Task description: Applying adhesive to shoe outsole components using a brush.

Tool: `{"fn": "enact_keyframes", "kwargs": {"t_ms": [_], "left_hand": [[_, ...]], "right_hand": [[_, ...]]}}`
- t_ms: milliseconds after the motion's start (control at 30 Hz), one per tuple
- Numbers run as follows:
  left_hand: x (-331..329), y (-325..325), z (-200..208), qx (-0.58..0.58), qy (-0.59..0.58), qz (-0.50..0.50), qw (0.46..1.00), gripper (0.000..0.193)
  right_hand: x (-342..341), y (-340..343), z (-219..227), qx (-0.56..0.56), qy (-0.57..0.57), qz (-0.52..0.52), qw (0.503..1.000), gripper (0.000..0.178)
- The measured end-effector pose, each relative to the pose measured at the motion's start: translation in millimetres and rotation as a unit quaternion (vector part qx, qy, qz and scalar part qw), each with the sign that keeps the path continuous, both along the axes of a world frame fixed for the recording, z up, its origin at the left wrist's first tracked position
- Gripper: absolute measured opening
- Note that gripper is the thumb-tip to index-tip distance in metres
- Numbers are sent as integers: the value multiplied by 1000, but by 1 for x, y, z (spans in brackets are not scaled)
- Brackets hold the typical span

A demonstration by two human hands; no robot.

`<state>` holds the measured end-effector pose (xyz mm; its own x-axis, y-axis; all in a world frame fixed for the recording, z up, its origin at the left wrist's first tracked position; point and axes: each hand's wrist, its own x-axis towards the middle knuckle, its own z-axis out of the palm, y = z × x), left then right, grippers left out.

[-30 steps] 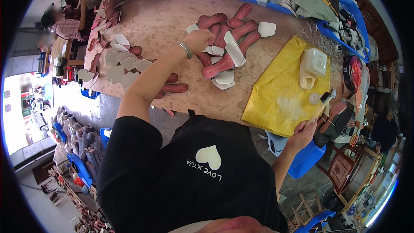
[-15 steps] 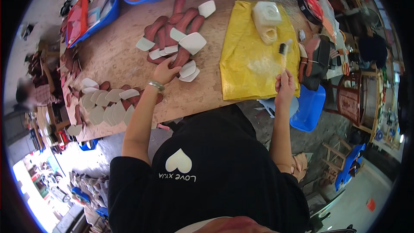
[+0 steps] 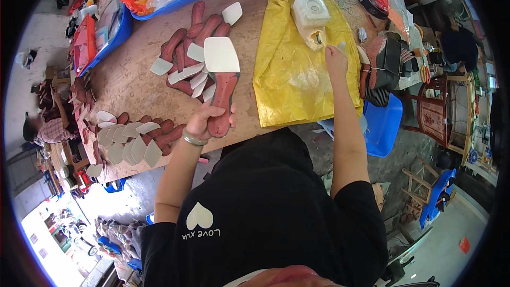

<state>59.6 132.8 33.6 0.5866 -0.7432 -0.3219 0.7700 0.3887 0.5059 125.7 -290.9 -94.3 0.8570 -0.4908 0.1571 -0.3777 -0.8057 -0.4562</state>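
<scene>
Landmark: yellow sheet. Left of it, left hand closed round the rounded end of a red insole, presumably to leave its pale pad uncovered. Over the sheet's right part, right hand closed on a brush, mostly hidden, head at the white jug's mouth. Jug rests on the sheet, probably to catch drips. Heaped insoles lie left of the sheet, likely for easy reach.

- Daylight glares in through an opening at lower left.
- From here, a grey floor spreads at lower right.
- Reddish wooden chair, far right.
- Pale wall, upper left.
</scene>
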Motion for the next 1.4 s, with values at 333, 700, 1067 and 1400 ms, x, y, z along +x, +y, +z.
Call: {"fn": "enact_keyframes", "kwargs": {"t_ms": [333, 700, 1067, 1400], "left_hand": [[-13, -69, -2, 75, 107, 38, 991, 39], [-10, -106, 1, 206, 55, 4, 977, 33], [-22, -98, 24, 169, 45, 19, 984, 31], [-27, -88, 33, 185, 12, -17, 982, 30]], "right_hand": [[24, -20, -23, -90, 33, 82, 992, 21], [-61, -9, -5, -12, -125, 162, 979, 14], [-58, 64, 95, -8, -224, 269, 937, 11], [-19, 68, 117, -59, -237, 252, 936, 12]]}}
